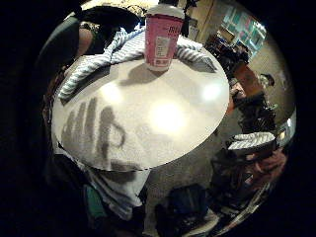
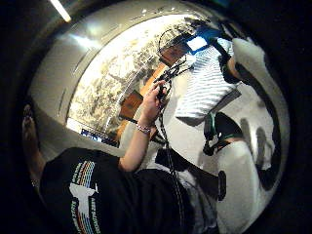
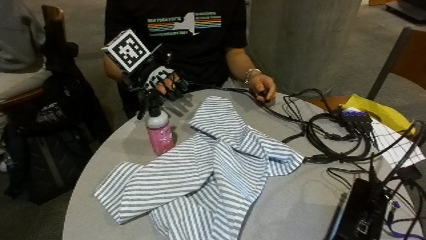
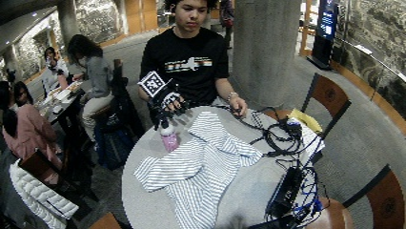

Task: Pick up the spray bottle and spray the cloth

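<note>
Grey and round, the table [image 3: 113,150] fills most of my outside view, with a concrete pillar [image 3: 303,45] behind it and a person in a black printed T-shirt [image 3: 193,30] seated at the far edge. I see the pink spray bottle [image 3: 160,134] standing upright on the tabletop near the person's side, its white top under the black trigger head. Just beside it, touching or nearly so at the base, lies the blue-and-white striped cloth [image 3: 213,175], spread in loose folds across the middle of the table toward the near edge.

I find the gloved right hand [image 3: 168,84] hovering above the bottle, apart from it, fingers hanging loosely curled and gripping nothing. From the little-finger palm view, the bottle [image 1: 162,39] stands on the bare table with the cloth [image 1: 98,61] bunched behind it (the hand's shadow, fingers spread, falls on the tabletop).

My other reference is the bare left hand [image 3: 261,89], which rests at the table's far edge on a bundle of black cables [image 3: 326,132]. A yellow sheet [image 3: 376,112] lies past the cables.
</note>
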`<control>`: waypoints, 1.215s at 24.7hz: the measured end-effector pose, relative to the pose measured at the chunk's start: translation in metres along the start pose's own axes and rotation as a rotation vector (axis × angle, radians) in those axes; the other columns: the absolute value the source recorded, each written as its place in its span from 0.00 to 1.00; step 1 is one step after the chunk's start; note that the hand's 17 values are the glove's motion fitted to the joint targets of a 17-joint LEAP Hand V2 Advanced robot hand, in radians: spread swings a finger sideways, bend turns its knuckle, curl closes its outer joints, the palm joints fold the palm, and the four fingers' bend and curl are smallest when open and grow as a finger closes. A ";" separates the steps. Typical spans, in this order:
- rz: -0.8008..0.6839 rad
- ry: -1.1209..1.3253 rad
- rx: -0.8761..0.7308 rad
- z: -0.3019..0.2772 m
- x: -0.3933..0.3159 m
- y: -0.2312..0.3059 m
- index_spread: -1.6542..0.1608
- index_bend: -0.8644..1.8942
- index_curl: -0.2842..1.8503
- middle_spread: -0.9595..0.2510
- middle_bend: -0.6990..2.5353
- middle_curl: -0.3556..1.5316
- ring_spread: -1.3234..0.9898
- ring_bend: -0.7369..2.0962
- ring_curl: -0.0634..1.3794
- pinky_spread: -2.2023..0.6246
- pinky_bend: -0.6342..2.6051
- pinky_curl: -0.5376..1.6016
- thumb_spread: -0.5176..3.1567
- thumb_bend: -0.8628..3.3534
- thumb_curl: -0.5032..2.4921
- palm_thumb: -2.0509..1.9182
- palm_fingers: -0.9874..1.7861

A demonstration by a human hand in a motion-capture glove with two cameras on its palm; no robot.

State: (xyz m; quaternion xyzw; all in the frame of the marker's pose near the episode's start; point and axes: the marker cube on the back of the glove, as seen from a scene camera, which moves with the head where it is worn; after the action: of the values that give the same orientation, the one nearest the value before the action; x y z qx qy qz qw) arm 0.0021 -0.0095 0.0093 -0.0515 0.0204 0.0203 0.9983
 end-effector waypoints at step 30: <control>0.398 -0.792 0.300 -0.004 0.070 -0.011 0.74 0.35 0.24 0.80 0.30 0.38 0.57 0.38 0.27 0.85 0.32 0.42 0.38 0.22 0.30 0.75 0.59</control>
State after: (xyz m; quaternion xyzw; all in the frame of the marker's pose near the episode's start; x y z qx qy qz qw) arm 0.0722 -0.0186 0.0034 0.1100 -0.3498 0.2264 0.9024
